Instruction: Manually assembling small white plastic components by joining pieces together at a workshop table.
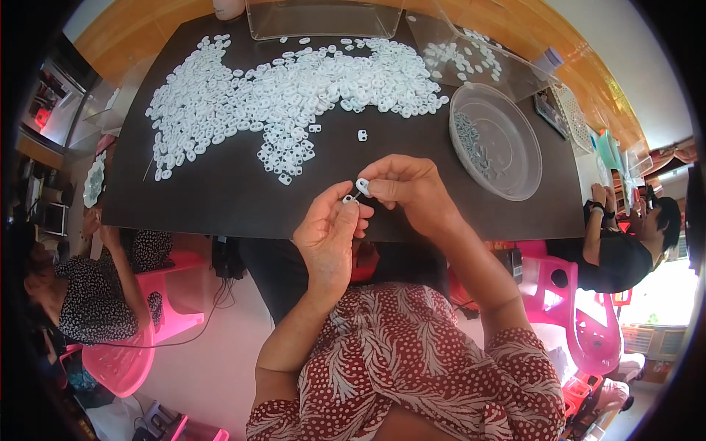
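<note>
Over the near edge of the dark table, my left hand [329,237] pinches a small white plastic piece [348,199] between thumb and fingers. A thin metal pin [357,195] shows between this piece and a second white oval piece with holes [362,185]. That second piece is gripped by the thumb and fingertips of my right hand [413,189]. The two pieces are very close; whether they touch is too small to tell. A lone white piece [362,135] lies just beyond my hands.
A wide heap of white plastic pieces [316,84] covers the far table [235,198]. At right stands a round clear tub [531,165] with small metal pins [471,143]. Clear bins [323,35] line the back. People sit on pink chairs [121,365] at both sides.
</note>
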Demonstrator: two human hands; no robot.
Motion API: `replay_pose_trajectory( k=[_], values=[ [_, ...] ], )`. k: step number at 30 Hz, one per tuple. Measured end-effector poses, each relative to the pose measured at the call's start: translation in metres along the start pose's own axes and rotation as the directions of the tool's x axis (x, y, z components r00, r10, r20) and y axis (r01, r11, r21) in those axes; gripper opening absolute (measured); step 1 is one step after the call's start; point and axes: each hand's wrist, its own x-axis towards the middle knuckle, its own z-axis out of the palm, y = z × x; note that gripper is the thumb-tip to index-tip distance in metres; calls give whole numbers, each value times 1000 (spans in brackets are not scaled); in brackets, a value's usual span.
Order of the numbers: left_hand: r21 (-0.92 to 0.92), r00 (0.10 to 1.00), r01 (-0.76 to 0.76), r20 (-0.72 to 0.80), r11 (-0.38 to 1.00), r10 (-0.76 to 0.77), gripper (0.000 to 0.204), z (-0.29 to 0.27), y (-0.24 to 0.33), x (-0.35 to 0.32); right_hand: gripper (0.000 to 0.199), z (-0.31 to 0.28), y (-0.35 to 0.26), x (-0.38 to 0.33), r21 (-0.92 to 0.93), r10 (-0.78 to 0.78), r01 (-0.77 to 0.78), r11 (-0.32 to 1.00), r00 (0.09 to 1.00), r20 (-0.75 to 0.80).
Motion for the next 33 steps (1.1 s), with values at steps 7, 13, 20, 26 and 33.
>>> replay_pose_trajectory(
  k=[7,13,20,26,33],
  values=[
    [-13,1000,9,-4,1000,-9,25,-2,-3,-4,13,5,0,-3,-65,-39,38,997,999,-17],
    [-20,999,-10,-33,1000,9,24,0,-6,-5,12,9,1,-6,-60,-88,88,994,996,-7],
    [-13,999,-30,-23,999,30,24,-1,-7,-5,13,13,7,-7,-107,-168,163,981,985,-41],
    [-34,999,-42,-21,999,41,23,-2,-8,-7,13,15,9,-10,-92,-177,173,981,984,-36],
    [-60,997,-65,-38,996,62,23,-1,-9,-7,11,24,12,-12,-72,-231,228,971,972,-36]
  ],
)
